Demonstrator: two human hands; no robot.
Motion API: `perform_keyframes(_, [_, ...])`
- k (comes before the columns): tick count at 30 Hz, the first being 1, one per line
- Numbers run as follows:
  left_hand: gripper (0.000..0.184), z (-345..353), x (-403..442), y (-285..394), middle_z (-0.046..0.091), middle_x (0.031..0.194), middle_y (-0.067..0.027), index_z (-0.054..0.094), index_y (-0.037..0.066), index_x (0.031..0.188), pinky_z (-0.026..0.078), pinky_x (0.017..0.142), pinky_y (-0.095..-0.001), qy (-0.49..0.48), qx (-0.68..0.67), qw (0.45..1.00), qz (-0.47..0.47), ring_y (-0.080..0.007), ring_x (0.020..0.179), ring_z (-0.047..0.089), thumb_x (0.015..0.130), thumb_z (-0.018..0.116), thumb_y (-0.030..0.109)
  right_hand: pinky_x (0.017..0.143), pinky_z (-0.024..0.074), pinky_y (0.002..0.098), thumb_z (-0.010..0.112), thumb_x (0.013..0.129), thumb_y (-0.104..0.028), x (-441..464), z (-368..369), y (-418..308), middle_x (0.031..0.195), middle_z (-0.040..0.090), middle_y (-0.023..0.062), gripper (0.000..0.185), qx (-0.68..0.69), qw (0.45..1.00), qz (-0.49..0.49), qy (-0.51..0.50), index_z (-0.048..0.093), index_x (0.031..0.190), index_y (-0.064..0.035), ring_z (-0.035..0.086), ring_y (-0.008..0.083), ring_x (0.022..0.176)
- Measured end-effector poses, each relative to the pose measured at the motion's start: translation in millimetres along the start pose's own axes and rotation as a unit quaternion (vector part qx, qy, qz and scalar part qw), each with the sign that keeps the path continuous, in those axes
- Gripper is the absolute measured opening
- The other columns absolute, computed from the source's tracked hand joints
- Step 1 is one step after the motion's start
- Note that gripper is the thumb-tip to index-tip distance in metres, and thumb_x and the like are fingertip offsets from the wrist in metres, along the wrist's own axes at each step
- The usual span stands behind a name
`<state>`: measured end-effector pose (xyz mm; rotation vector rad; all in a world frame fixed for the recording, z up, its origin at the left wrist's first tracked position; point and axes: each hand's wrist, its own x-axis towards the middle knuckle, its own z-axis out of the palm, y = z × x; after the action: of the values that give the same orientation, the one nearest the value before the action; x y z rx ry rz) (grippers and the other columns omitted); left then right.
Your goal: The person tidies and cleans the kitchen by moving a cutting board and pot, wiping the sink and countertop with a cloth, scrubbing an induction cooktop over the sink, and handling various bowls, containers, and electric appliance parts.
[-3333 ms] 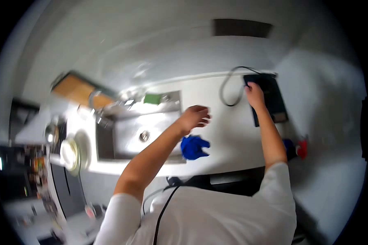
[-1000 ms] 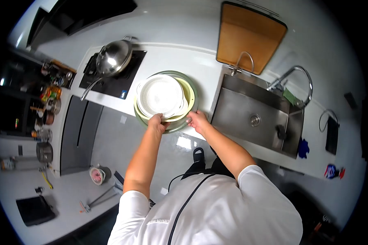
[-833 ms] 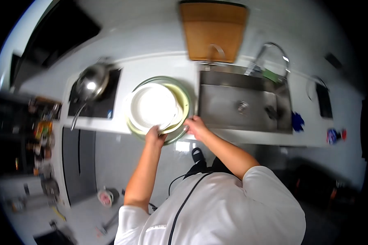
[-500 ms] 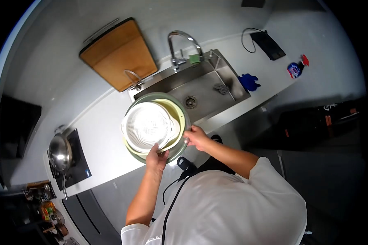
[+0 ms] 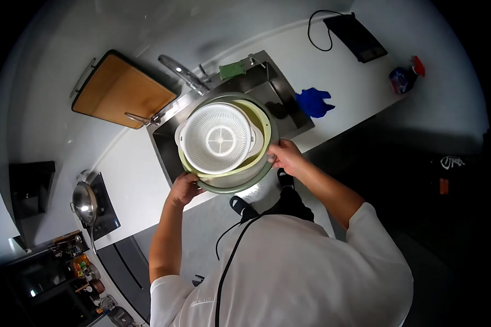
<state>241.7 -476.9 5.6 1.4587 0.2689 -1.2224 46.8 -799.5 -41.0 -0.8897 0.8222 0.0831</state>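
My left hand (image 5: 184,188) grips the near-left rim of a grey-green basin (image 5: 240,189). On the right side of the same rim, my right hand (image 5: 286,156) is closed with the thumb on top. Nested inside it are a pale yellow basin (image 5: 262,117) and a white colander (image 5: 221,140) with a slotted bottom, tilted to the left. Another white rim with a handle shows just under the colander. The stack is held over the steel sink (image 5: 303,122) and hides most of its bowl.
Behind the sink stand a chrome faucet (image 5: 183,71) and a green sponge (image 5: 232,70). A wooden cutting board (image 5: 123,92) leans on the wall. To the right are a blue cloth (image 5: 314,102), a black device (image 5: 357,37) and a spray bottle (image 5: 403,79). A lidded wok (image 5: 84,203) sits on the stove.
The basin stack has moved up and right, from the counter's edge to over the sink. My left hand has shifted from beside the colander to the outer rim. The view has turned.
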Motion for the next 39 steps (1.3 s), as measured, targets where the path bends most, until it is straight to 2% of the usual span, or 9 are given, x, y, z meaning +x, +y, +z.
perform_keyframes(11, [0.037,104.1,33.2,-20.0,0.065,0.118,-0.0126,0.057,0.0,0.123,0.053,0.097,-0.0375,0.006,-0.176,0.984,-0.025,-0.0252,0.107,0.064,0.087,0.053,-0.002,0.071,0.0603,0.0354,0.071,0.094,-0.041,37.2,-131.8,-93.7,0.097,0.066,0.0051,0.041,-0.126,0.99,-0.028,-0.057,0.062,0.115,-0.0074,0.067,0.0166,0.086])
perform_keyframes(13, [0.036,122.5,27.9,-9.5,0.064,0.119,-0.0116,0.057,0.001,0.123,0.053,0.097,-0.0372,0.033,-0.185,0.982,-0.021,-0.0249,0.109,0.063,0.087,0.053,-0.001,0.105,0.0452,0.0499,0.078,0.084,-0.044,110.7,-186.4,-67.7,0.136,0.056,0.0206,0.078,-0.43,0.747,-0.435,0.258,0.046,0.147,-0.0125,0.058,0.0384,0.119])
perform_keyframes(17, [0.035,145.9,22.0,17.3,0.062,0.123,-0.0083,0.056,0.003,0.123,0.053,0.096,-0.035,0.026,-0.17,0.985,-0.019,-0.0232,0.11,0.063,0.088,0.054,0.002,0.116,0.033,0.0486,0.079,0.082,-0.038,102.7,-185.2,-82.2,0.159,0.032,0.0155,0.081,-0.665,0.661,-0.237,0.253,0.043,0.15,-0.0166,0.035,0.0444,0.141])
perform_keyframes(21, [0.027,189.8,10.1,59.4,0.063,0.112,-0.0052,0.059,0.005,0.113,0.055,0.08,-0.0322,0.039,-0.148,0.988,-0.008,-0.0195,0.098,0.062,0.087,0.056,0.0,0.104,0.0444,0.0469,0.079,0.081,-0.029,148.7,-201.2,-65.5,0.13,0.061,0.016,0.059,-0.519,0.787,-0.294,0.16,0.058,0.133,-0.0115,0.056,0.037,0.123])
perform_keyframes(24, [0.028,197.6,17.4,80.7,0.063,0.112,-0.006,0.059,0.005,0.115,0.053,0.077,-0.0314,-0.013,-0.136,0.99,-0.029,-0.0211,0.096,0.062,0.087,0.057,0.001,0.09,0.052,0.041,0.069,0.089,-0.019,95.3,-174.0,-56.1,0.115,0.067,0.0108,0.038,0.066,0.943,-0.305,0.114,0.061,0.125,-0.0102,0.065,0.028,0.107])
perform_keyframes(27, [0.027,224.0,23.2,83.3,0.062,0.111,-0.0073,0.059,0.004,0.115,0.052,0.071,-0.0292,-0.014,-0.123,0.992,-0.011,-0.0225,0.092,0.061,0.089,0.054,0.003,0.09,0.052,0.037,0.057,0.097,-0.022,45.5,-144.9,-17.8,0.124,0.063,0.0077,0.042,0.401,0.85,-0.34,0.013,0.052,0.137,-0.0101,0.062,0.0195,0.109])
perform_keyframes(31, [0.023,246.1,35.0,76.3,0.059,0.109,-0.0084,0.058,0.003,0.113,0.051,0.069,-0.0276,0.008,-0.109,0.994,0.02,-0.0238,0.094,0.06,0.09,0.053,0.004,0.105,0.044,0.0358,0.048,0.102,-0.029,-17.3,-79.3,-14.2,0.147,0.044,0.0106,0.063,0.369,0.837,-0.404,0.018,0.024,0.156,-0.0067,0.052,0.0205,0.125])
perform_keyframes(34, [0.023,255.1,38.8,74.5,0.06,0.106,-0.0077,0.058,0.004,0.112,0.053,0.071,-0.029,-0.016,-0.079,0.997,0.004,-0.0232,0.094,0.061,0.089,0.054,0.003,0.109,0.0394,0.0349,0.048,0.104,-0.033,-11.3,-61.0,-31.7,0.14,0.051,0.0115,0.06,0.288,0.817,-0.468,0.177,0.029,0.153,-0.0019,0.053,0.0222,0.124])
perform_keyframes(39, [0.02,254.0,22.5,86.4,0.062,0.097,-0.0061,0.057,0.007,0.107,0.055,0.069,-0.0317,-0.028,-0.046,0.998,0.014,-0.0211,0.085,0.063,0.088,0.054,0.002,0.102,0.0455,0.0343,0.053,0.103,-0.036,-7.2,-93.4,-95.8,0.126,0.062,0.0087,0.044,0.452,0.812,-0.369,0.018,0.052,0.136,-0.0062,0.058,0.0179,0.116])
